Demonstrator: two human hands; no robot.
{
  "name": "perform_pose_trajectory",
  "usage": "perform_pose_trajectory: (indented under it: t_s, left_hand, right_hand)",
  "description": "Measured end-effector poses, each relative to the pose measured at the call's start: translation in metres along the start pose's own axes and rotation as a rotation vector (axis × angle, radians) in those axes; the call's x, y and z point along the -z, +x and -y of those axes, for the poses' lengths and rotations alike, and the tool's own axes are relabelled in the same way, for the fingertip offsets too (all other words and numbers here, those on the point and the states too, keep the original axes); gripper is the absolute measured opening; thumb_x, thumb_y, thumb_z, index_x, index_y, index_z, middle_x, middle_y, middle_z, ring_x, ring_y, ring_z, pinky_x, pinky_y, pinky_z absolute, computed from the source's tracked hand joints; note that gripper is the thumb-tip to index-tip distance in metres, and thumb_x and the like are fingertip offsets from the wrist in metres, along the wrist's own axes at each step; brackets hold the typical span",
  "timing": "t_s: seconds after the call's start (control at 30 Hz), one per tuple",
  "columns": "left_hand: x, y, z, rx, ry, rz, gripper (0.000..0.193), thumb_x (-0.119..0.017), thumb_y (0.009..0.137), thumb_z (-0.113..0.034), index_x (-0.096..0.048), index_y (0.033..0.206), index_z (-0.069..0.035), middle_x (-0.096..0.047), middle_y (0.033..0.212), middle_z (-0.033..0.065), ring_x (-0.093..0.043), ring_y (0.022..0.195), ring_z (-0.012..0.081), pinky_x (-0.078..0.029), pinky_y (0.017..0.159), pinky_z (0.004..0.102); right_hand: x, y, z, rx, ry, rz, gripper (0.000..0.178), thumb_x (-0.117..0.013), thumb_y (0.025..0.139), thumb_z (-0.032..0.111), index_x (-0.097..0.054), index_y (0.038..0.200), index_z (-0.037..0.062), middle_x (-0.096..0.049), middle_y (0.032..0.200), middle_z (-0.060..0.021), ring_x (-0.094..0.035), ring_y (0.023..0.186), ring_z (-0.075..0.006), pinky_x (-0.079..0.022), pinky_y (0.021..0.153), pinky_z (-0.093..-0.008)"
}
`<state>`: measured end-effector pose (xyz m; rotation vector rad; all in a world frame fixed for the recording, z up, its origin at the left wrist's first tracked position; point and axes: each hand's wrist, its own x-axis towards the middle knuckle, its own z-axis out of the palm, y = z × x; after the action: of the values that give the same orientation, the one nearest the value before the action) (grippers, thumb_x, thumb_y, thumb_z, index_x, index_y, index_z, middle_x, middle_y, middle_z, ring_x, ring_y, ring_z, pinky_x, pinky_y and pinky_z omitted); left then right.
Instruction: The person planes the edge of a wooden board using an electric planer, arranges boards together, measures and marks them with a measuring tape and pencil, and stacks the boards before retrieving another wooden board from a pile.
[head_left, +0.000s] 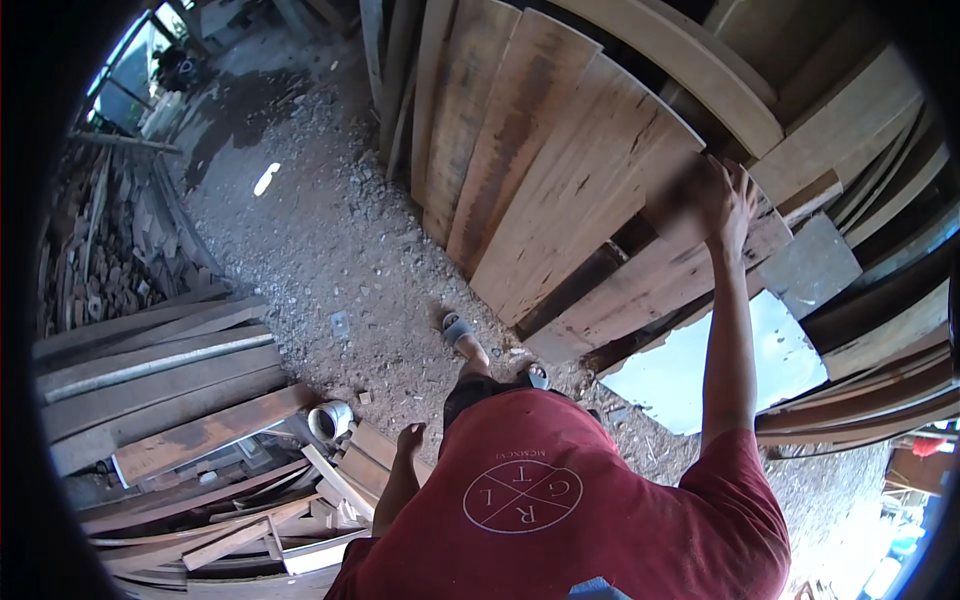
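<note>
My right arm reaches up and forward to a rack of leaning wooden boards. There my right hand (pixel 733 205) is at the upper end of a reddish-brown wooden board (pixel 665 290), its fingers hooked over the top edge. A dark gap separates this board from a wide, pale brown board (pixel 585 190) to its left. A blurred dark patch beside the hand hides part of the boards. Low by my left side, my left hand (pixel 410 438) hangs with its fingers curled in, and nothing shows in it.
A shiny reflective sheet (pixel 720 365) leans below my right arm, beside a grey panel (pixel 812 265). At left, stacked planks (pixel 170 385) and a white bucket (pixel 330 421) stand near my legs. Gravelly ground (pixel 320 260) runs between the wood piles.
</note>
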<state>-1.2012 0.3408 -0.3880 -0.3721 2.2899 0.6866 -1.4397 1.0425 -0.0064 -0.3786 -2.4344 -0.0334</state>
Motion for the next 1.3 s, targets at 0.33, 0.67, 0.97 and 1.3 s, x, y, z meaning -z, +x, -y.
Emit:
perform_pose_trajectory:
  t_s: [0.33, 0.67, 0.97, 1.3]
  left_hand:
    - [0.005, -0.030, 0.010, -0.022, -0.104, -0.005, 0.047, -0.052, 0.105, -0.044, -0.070, 0.128, -0.008, -0.071, 0.126, 0.0196, -0.066, 0.121, 0.0346, -0.052, 0.100, 0.0439]
    - [0.015, -0.054, 0.049, 0.043, -0.094, 0.139, 0.052, -0.047, 0.105, -0.043, -0.068, 0.128, -0.003, -0.069, 0.128, 0.0230, -0.065, 0.122, 0.0365, -0.050, 0.101, 0.0434]
    - [0.141, 0.070, 0.069, -0.217, 0.156, 0.243, 0.052, -0.047, 0.105, -0.042, -0.068, 0.128, 0.000, -0.069, 0.128, 0.0225, -0.064, 0.123, 0.0348, -0.049, 0.104, 0.0422]
    - [0.288, 0.202, 0.037, -0.375, 0.184, 0.119, 0.053, -0.046, 0.106, -0.040, -0.067, 0.129, 0.002, -0.069, 0.129, 0.0218, -0.064, 0.124, 0.0329, -0.046, 0.107, 0.0409]
  right_hand:
    - [-0.077, 0.118, 0.036, -0.204, -0.098, 0.428, 0.066, -0.075, 0.085, 0.053, -0.062, 0.136, 0.0146, -0.059, 0.143, -0.0145, -0.059, 0.131, -0.0312, -0.044, 0.108, -0.0515]
    - [0.033, 0.037, 0.112, -0.185, 0.029, 0.429, 0.045, -0.072, 0.085, 0.039, -0.063, 0.117, 0.0090, -0.075, 0.109, -0.0208, -0.073, 0.100, -0.0378, -0.057, 0.087, -0.0482]
    - [0.200, -0.154, 0.239, -0.153, 0.164, 0.334, 0.036, -0.084, 0.077, 0.027, -0.055, 0.085, 0.0079, -0.057, 0.080, -0.0089, -0.063, 0.073, -0.0296, -0.049, 0.063, -0.0396]
    - [0.257, -0.238, 0.368, -0.318, 0.307, 0.546, 0.020, -0.078, 0.079, 0.013, -0.071, 0.097, 0.0078, -0.077, 0.100, -0.0077, -0.076, 0.095, -0.0233, -0.059, 0.078, -0.0337]
